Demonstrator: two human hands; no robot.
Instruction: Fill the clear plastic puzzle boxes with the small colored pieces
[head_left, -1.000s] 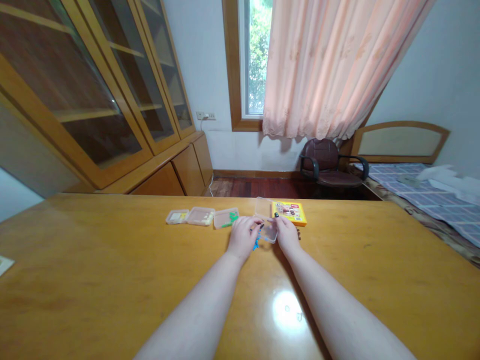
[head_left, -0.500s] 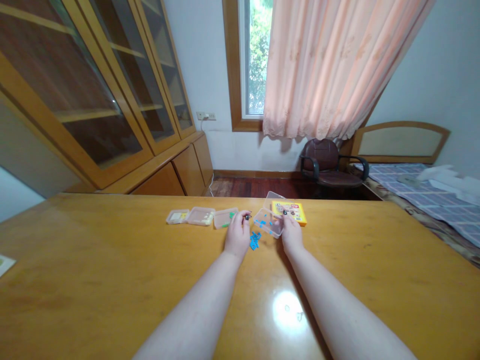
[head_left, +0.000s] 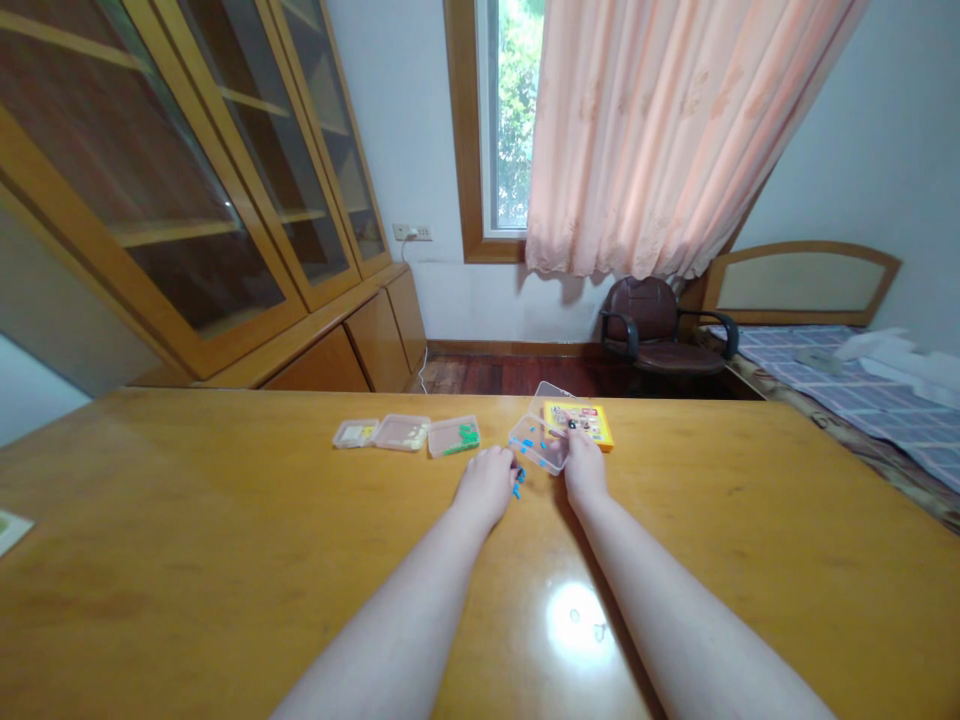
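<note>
Half a second ago the left hand (head_left: 487, 485) was farther up, beside the green pieces (head_left: 469, 435); now it has come down over the blue pieces (head_left: 517, 490) on the counter (head_left: 300, 550), hiding most of them. The green pieces show more fully. The box (head_left: 553, 458) has hardly moved.

It is clear plastic, tilted, its lid swung back, with a few blue bits (head_left: 528, 443) scattered inside. It is in front of the carton (head_left: 600, 425), partly overlapping it in view.

The right hand (head_left: 583, 470) has its grip clamped on the box's right side. The left hand's fingers curl down at the blue pieces; whether that grip is closed on any, I cannot tell.
</note>
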